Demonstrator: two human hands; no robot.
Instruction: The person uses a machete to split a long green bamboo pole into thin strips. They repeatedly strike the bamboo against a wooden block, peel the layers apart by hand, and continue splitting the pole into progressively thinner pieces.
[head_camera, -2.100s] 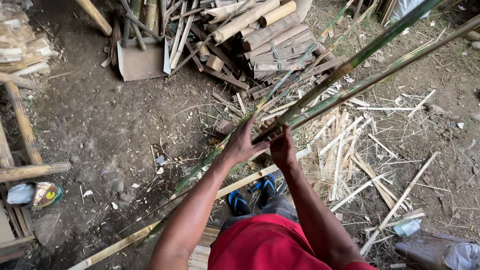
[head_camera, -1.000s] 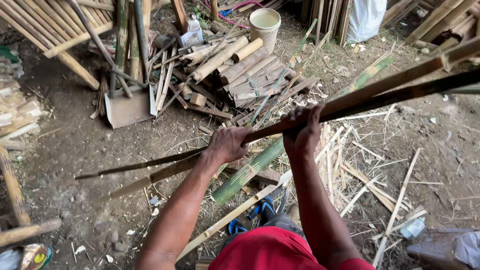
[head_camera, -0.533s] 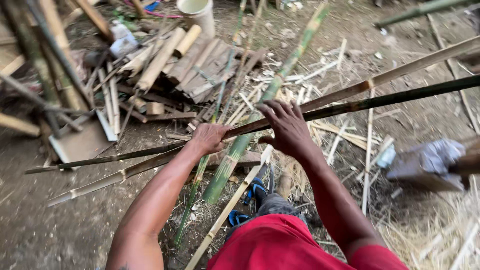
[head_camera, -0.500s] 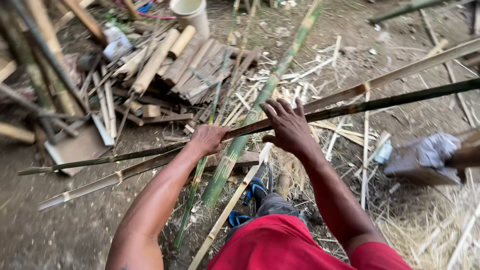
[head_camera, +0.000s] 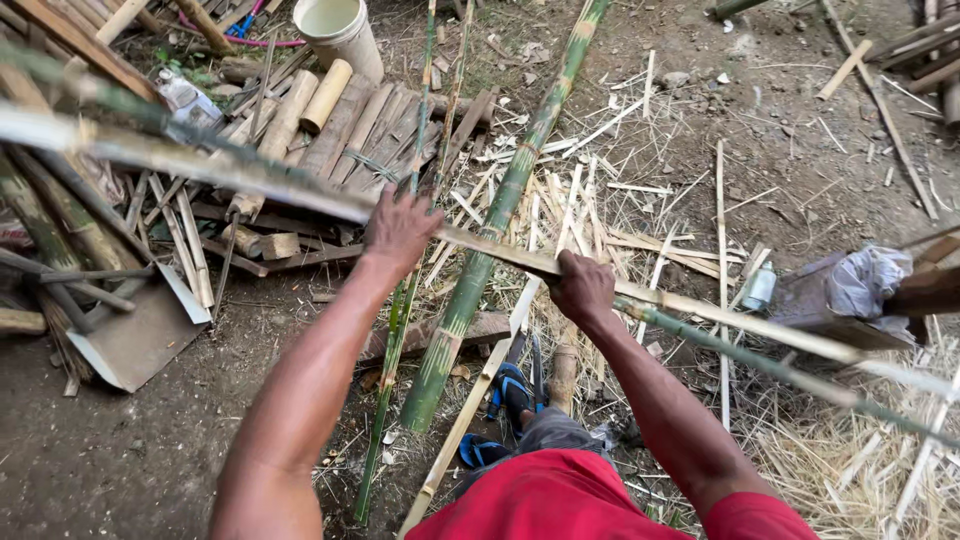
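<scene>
Your left hand and right hand each clenched the long bamboo strips, held level above the ground. The strips ran well past both grips. Many cut slats lay below; a green pole lay unsplit.

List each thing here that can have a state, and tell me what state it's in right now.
left hand: closed around the split bamboo strips
right hand: gripping the same strips
split bamboo strips: held up off the ground, slanting across the view
green bamboo pole: lying flat on the dirt
white bucket: upright, open
plastic bottle: lying among the bamboo scraps
metal dustpan: resting on the ground
</scene>
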